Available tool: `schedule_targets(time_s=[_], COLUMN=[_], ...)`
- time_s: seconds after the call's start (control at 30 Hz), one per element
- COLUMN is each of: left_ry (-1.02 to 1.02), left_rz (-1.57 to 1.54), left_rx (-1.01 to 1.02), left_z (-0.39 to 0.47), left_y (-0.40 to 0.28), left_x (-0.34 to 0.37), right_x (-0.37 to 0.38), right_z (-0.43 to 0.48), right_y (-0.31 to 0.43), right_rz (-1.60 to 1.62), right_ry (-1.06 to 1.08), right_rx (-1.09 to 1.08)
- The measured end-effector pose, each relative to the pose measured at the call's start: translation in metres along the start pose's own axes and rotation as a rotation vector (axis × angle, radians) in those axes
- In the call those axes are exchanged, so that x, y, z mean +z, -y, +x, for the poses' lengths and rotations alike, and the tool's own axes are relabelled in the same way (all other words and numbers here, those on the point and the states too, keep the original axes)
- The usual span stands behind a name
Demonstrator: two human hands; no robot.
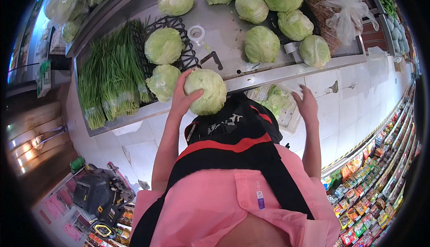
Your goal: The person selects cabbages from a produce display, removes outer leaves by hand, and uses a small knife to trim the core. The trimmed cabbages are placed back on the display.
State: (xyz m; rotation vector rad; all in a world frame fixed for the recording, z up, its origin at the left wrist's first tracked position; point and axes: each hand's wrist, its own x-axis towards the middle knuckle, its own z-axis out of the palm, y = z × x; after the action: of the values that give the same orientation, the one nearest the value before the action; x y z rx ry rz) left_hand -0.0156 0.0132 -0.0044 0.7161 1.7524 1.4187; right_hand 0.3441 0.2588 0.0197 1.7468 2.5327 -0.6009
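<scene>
My left hand (187,95) grips a round green cabbage (209,90) from its left side, thumb across the front, just over the metal counter's near edge. My right hand (307,103) is held out to the right with its fingers apart and no object clearly in it. Below that hand a white plastic crate (291,121) on the floor holds loose cabbage leaves (278,100). Beside the held cabbage, another cabbage (164,82) in clear film rests at the counter's edge. A film-wrapped cabbage (164,46) sits on a black plastic crate (184,57) behind it.
On the metal counter (221,21) lie a roll of clear tape (196,34), a black bracket-shaped piece (215,59) and several cabbages (262,44). Bundled green stalks (114,75) fill the left end. A tied plastic bag (347,15) stands at the right. Packaged-goods shelves (366,196) line the right side.
</scene>
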Motion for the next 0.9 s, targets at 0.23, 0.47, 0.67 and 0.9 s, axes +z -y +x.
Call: schedule_targets(time_s=[0.23, 0.47, 0.67, 0.9], left_ry=[-0.008, -0.032, -0.002, -0.100], left_rz=[0.068, -0.107, 0.193, 0.166], left_rx=[-0.053, -0.175, -0.033, -0.171], left_z=[0.012, 0.018, 0.016, 0.033], left_y=[-0.014, -0.016, -0.010, -0.007], left_x=[0.009, 0.004, 0.011, 0.019], right_x=[0.026, 0.038, 0.038, 0.033], right_z=[-0.005, -0.010, -0.024, -0.043], right_y=[0.188, 0.200, 0.170, 0.119], right_rz=[0.598, 0.463, 0.433, 0.503], right_ry=[0.205, 0.155, 0.167, 0.367], right_rx=[-1.025, -1.251, -1.290, -1.009])
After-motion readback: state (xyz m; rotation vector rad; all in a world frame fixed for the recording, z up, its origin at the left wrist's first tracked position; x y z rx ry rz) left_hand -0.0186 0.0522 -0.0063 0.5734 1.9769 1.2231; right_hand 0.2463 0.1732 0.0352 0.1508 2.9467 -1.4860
